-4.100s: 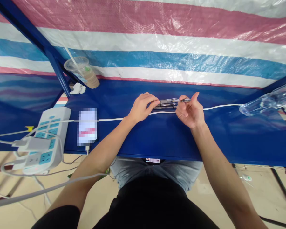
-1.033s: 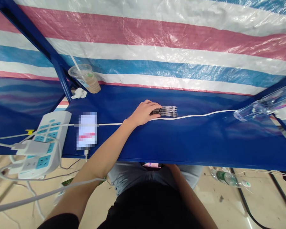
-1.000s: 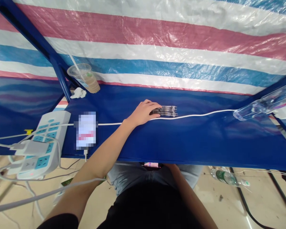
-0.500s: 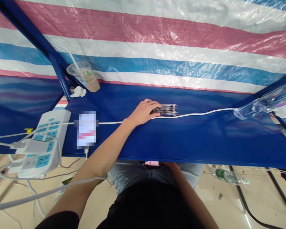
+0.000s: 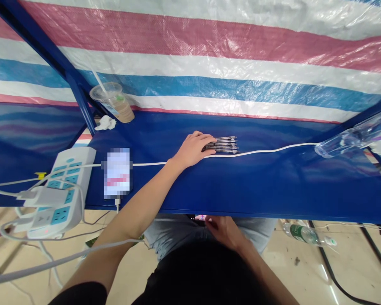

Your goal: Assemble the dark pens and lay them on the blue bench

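Left hand [image 5: 193, 149] sits at frame center on the blue table [image 5: 241, 186], fingers [image 5: 206, 139] loosely bent and laid over the left end of a small bunch of pens [image 5: 226, 145]. The thumb is on the near side; cannot tell if the hand pinches the pens or just presses on them. The pens lie flat, side by side, pointing right, just right of center and touching the hand. A white cable [image 5: 273, 149] runs left to right across the table, just below the pens and under the left wrist. Right hand [image 5: 224, 231] is low in the frame, under the table's near edge, over the lap. Its fingers are curled toward something small and pink [image 5: 200, 217] at the table edge, which is mostly hidden, so cannot tell what it is or whether it is held. A phone [image 5: 117, 173] lies on the table at left with a cord plugged into its bottom. A white power strip [image 5: 63, 186] with plugs in it sits at far left. A plastic cup [image 5: 114, 101] with a straw is at upper left, with a crumpled tissue [image 5: 105, 123] just beside it. A clear bottle [image 5: 352, 137] lies at the right edge. A second bottle [image 5: 301, 234] is on the floor at lower right. A striped tarp [image 5: 209, 63] fills the top of the frame.
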Demonstrator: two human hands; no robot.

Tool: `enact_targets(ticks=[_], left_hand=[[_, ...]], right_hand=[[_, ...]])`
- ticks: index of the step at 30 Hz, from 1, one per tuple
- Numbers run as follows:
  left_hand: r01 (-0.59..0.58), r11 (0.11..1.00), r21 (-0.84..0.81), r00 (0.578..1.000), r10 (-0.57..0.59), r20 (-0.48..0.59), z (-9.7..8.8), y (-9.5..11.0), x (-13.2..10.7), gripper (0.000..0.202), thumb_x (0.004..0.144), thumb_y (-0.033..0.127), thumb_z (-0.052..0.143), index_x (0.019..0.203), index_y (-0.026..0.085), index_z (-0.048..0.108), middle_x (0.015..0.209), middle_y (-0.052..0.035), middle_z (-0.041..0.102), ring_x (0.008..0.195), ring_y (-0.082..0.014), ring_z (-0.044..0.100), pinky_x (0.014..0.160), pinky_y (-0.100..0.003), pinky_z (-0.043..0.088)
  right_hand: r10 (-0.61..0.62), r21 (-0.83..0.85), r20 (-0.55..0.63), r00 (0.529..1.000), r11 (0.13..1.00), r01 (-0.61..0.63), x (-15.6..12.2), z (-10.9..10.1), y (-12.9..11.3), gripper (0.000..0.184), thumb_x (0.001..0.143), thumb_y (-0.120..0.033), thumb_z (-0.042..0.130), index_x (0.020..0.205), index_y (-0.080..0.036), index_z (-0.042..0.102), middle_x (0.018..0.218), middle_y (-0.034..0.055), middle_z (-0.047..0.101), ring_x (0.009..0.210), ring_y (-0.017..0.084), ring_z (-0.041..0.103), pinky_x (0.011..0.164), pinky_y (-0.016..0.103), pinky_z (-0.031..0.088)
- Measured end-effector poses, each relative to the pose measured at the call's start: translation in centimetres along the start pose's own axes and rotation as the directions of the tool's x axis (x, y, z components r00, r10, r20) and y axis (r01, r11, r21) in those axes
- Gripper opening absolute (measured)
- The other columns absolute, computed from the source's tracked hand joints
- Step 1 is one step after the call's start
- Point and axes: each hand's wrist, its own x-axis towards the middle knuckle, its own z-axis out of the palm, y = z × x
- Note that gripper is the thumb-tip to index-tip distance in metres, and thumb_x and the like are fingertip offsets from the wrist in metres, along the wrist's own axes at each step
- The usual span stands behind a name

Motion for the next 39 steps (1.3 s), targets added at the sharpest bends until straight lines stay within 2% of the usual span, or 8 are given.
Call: enact_targets(ticks=[3, 6, 11, 13, 15, 20, 27, 39], left_hand=[[-0.007, 1.0, -0.003, 1.0, 0.007, 0.008, 0.0, 0.1, -0.1, 0.038, 0.107, 0.045, 0.061, 0.142, 0.03, 0.066, 0.152, -0.003, 0.065, 0.134, -0.0316, 0.052, 0.107, -0.048, 0.046], [-0.016, 1.0, -0.009, 1.0, 0.016, 0.009, -0.1, 0.1, -0.1, 0.039, 0.106, 0.045, 0.062, 0.142, 0.03, 0.066, 0.152, -0.0034, 0.065, 0.132, -0.0313, 0.053, 0.106, -0.047, 0.046], [-0.039, 0.999, -0.021, 0.999, 0.039, -0.031, -0.1, -0.2, -0.1, 0.043, 0.105, 0.045, 0.065, 0.145, 0.028, 0.065, 0.152, -0.006, 0.065, 0.129, -0.031, 0.056, 0.109, -0.047, 0.047], [-0.057, 0.998, -0.026, 0.997, 0.056, -0.046, -0.1, -0.3, -0.1, 0.045, 0.103, 0.043, 0.067, 0.145, 0.027, 0.065, 0.15, -0.0071, 0.066, 0.126, -0.0307, 0.057, 0.11, -0.048, 0.047], [-0.065, 0.997, -0.028, 0.996, 0.063, -0.063, 0.0, -0.3, 0.0, 0.044, 0.102, 0.041, 0.07, 0.143, 0.026, 0.067, 0.149, -0.0076, 0.067, 0.126, -0.0305, 0.059, 0.111, -0.048, 0.048], [-0.056, 0.998, -0.032, 0.996, 0.054, -0.074, 0.0, 0.0, -0.2, 0.039, 0.101, 0.038, 0.072, 0.138, 0.026, 0.07, 0.149, -0.007, 0.067, 0.13, -0.0297, 0.062, 0.113, -0.047, 0.047], [-0.047, 0.998, -0.045, 0.997, 0.044, -0.071, 0.0, 0.1, -0.2, 0.037, 0.101, 0.036, 0.072, 0.138, 0.028, 0.07, 0.149, -0.005, 0.067, 0.134, -0.0296, 0.061, 0.116, -0.047, 0.046], [-0.028, 0.999, -0.035, 0.993, 0.024, -0.118, -0.8, 0.9, -0.4, 0.052, 0.104, 0.043, 0.066, 0.154, 0.03, 0.056, 0.155, -0.0078, 0.061, 0.136, -0.0319, 0.057, 0.116, -0.049, 0.046]], right_hand=[[-0.265, 0.067, 0.32, 0.909, 0.964, 0.257, -4.4, -3.7, -2.7, 0.011, 0.096, -0.021, 0.067, 0.094, -0.025, 0.077, 0.095, 0.0023, 0.08, 0.089, 0.021, 0.074, 0.075, 0.029, 0.049], [-0.584, 0.303, 0.406, 0.703, 0.812, 0.499, -8.4, -11.3, -5.4, 0.011, 0.097, -0.038, 0.074, 0.091, -0.029, 0.075, 0.087, 0.0005, 0.076, 0.086, 0.019, 0.073, 0.066, 0.027, 0.048], [-0.515, 0.089, -0.318, 0.796, 0.82, 0.566, -3.9, -23.1, -5.3, 0.018, 0.104, -0.03, 0.063, 0.089, -0.03, 0.072, 0.083, -0.0007, 0.075, 0.072, 0.017, 0.067, 0.066, 0.03, 0.05], [-0.367, -0.093, -0.598, 0.713, 0.915, 0.393, 1.8, -25.1, -3.2, 0.019, 0.102, -0.035, 0.063, 0.089, -0.026, 0.073, 0.086, 0.0031, 0.075, 0.08, 0.023, 0.068, 0.077, 0.037, 0.053], [-0.381, -0.27, -0.652, 0.656, 0.925, 0.268, 7.5, -25.5, -0.4, 0.019, 0.099, -0.033, 0.061, 0.1, -0.022, 0.077, 0.1, 0.0093, 0.077, 0.095, 0.029, 0.069, 0.096, 0.048, 0.051], [-0.468, -0.338, -0.38, 0.798, 0.873, 0.351, 14.4, -22.9, 4.7, 0.026, 0.096, -0.033, 0.063, 0.112, -0.019, 0.078, 0.116, 0.0141, 0.077, 0.116, 0.033, 0.064, 0.108, 0.053, 0.044], [-0.402, -0.268, -0.581, 0.708, 0.916, 0.3, 14.6, -19.8, 5.5, 0.021, 0.098, -0.025, 0.056, 0.1, -0.022, 0.077, 0.101, 0.0105, 0.075, 0.097, 0.029, 0.064, 0.096, 0.046, 0.05], [-0.418, -0.349, -0.684, 0.598, 0.907, 0.235, 13.5, -20.0, 4.3, 0.024, 0.1, -0.017, 0.048, 0.103, -0.021, 0.071, 0.108, 0.0122, 0.073, 0.102, 0.03, 0.066, 0.09, 0.043, 0.046]])
